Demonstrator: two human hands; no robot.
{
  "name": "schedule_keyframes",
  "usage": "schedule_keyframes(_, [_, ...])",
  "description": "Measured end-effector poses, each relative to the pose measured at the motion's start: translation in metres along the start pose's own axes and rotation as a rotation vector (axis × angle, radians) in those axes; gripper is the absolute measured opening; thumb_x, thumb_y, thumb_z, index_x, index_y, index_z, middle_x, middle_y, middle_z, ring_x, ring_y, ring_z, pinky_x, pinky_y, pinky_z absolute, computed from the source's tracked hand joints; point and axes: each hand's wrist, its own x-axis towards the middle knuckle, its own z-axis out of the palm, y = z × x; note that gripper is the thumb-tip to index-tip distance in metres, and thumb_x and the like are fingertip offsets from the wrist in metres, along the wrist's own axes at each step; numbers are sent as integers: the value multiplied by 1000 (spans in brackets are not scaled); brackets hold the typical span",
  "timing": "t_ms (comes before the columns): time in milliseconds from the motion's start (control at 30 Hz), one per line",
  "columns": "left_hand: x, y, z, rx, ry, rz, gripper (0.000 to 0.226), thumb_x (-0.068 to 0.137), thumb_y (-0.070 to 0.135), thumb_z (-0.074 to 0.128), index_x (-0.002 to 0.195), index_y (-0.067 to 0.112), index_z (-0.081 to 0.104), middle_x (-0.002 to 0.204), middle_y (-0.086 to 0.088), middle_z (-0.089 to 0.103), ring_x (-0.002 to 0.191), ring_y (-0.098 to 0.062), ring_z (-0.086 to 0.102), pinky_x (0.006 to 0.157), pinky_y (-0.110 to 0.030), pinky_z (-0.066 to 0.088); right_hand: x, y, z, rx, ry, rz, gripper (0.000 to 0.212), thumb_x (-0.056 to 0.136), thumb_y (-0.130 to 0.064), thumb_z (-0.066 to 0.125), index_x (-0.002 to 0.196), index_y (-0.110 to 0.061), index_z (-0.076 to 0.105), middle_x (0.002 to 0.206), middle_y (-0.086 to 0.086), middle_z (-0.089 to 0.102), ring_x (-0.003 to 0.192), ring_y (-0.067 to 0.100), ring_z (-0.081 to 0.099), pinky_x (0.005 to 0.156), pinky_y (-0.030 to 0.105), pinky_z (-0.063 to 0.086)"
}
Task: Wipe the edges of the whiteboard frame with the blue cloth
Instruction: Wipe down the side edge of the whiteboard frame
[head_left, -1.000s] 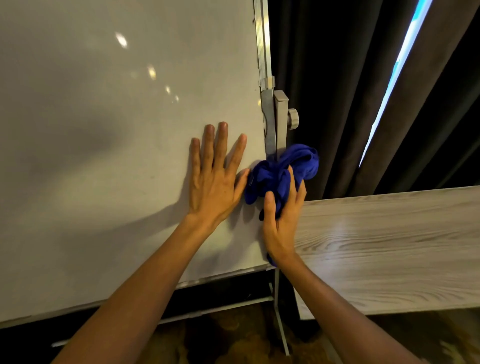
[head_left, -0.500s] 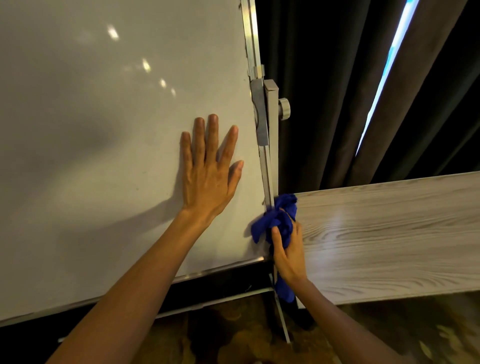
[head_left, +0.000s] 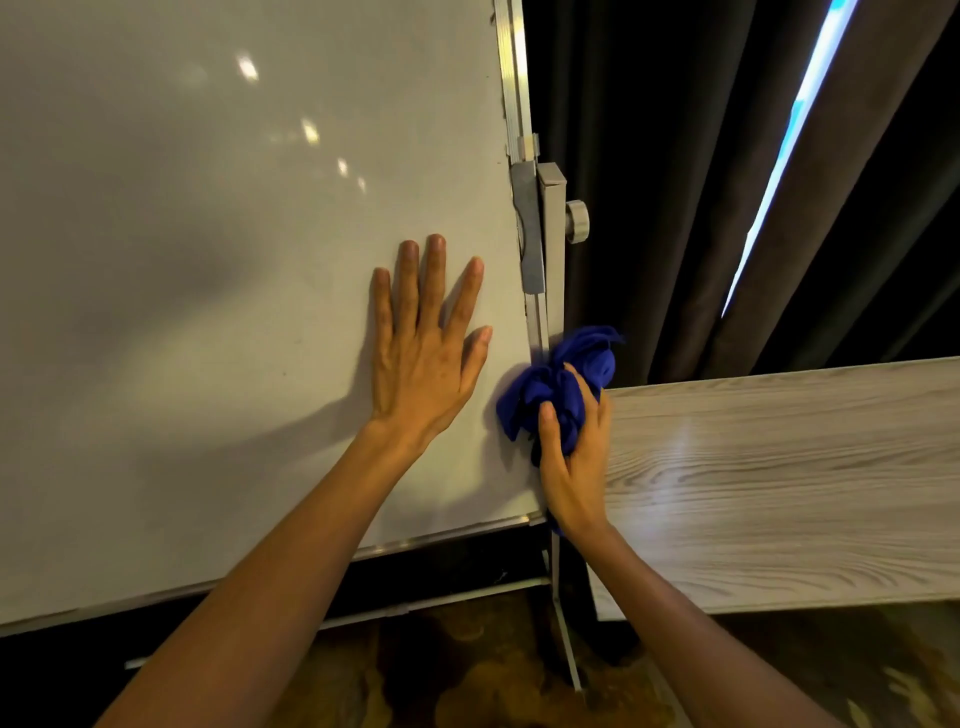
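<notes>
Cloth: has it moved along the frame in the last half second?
Yes. The cloth in the right hand has gone back up the frame, closer to the grey bracket.

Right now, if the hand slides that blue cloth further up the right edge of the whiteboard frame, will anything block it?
Yes. Just above the blue cloth in the right hand, a grey clamp bracket with a round knob sits on the frame edge, so wiping must go around it.

Left hand (head_left: 422, 364) flat on the whiteboard (head_left: 218, 291), right hand (head_left: 574, 462) bunching the blue cloth (head_left: 561, 387) against the frame's right edge (head_left: 537, 317).
</notes>
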Motion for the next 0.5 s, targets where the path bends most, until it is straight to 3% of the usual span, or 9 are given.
schedule_keyframes(200, [-7, -11, 6, -23, 23, 72, 70, 106, 53, 31, 159, 20, 0, 164, -20, 6, 152, -41, 7, 122, -52, -5, -43, 51, -23, -144, -100, 101, 45, 92, -48, 49, 135, -36, 45, 135, -3, 42, 122, 10, 48, 105, 16, 36])
schedule_keyframes(267, [-9, -14, 7, -36, 27, 94, 69, 106, 52, 31, 159, 20, 0, 164, -20, 6, 151, -41, 7, 122, -52, -4, -54, 60, -27, -152, -91, 154, 44, 91, -49, 49, 133, -35, 46, 130, -2, 45, 118, 10, 50, 105, 23, 40])
schedule_keyframes(400, [-10, -21, 6, -56, 22, 146, 69, 106, 51, 34, 159, 20, 3, 165, -21, 14, 151, -41, 10, 123, -52, -2, -55, 63, -18, -36, 39, 339, 41, 97, -29, 52, 136, -16, 46, 130, 7, 53, 119, 21, 53, 105, 47, 43])
schedule_keyframes(500, [-13, -31, 6, -63, 0, 201, 66, 107, 50, 31, 162, 18, 13, 165, -21, 15, 152, -41, 11, 123, -50, -2, -56, 58, -3, 40, 249, 471, 36, 100, -21, 48, 135, -19, 45, 130, 5, 57, 121, 22, 53, 107, 40, 40])
